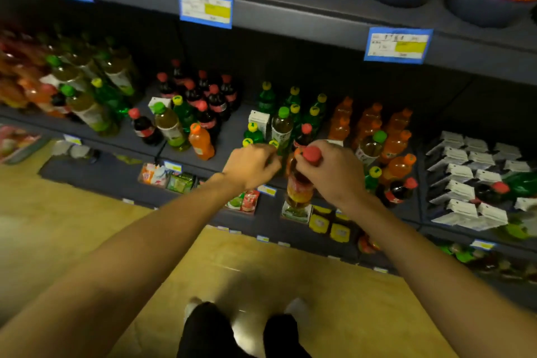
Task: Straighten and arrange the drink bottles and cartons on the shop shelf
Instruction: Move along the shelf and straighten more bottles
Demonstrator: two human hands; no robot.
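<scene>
Drink bottles and cartons: stand on the dark shop shelf (232, 136) in mixed groups, just beyond both hands.
Right hand (331, 174): fingers closed around the neck of a red-capped bottle (300, 186), just below the cap; the bottle hangs upright at the front edge of the shelf, its lower body amber and orange.
Left hand (251, 166): fingers curled together at the shelf front, just left of the right hand; a yellow-capped green bottle (274, 148) sits at its fingertips. Whether the fingers clamp that bottle cannot be told.
Beyond the left hand: yellow-capped green bottles (293, 102), a white carton (258, 120) and a green-capped tea bottle (282, 125), all upright and close together.
Left of the left hand: an orange bottle (201, 141) near the shelf front, with a green-capped tea bottle (168, 125) and a dark cola bottle (143, 126) just beside it; more red-capped cola bottles (203, 93) behind them.
Right of the right hand: rows of orange soda bottles (374, 128), a dark cola bottle (398, 190) lying tilted at the front.
Far right of the right hand: white cartons (470, 180) packed in rows, well apart from the hands.
Above both hands: upper shelf with blue price tags (398, 45) on its front lip.
Below the hands: lower shelves with small packs; tan floor (87, 212) under the arms.
</scene>
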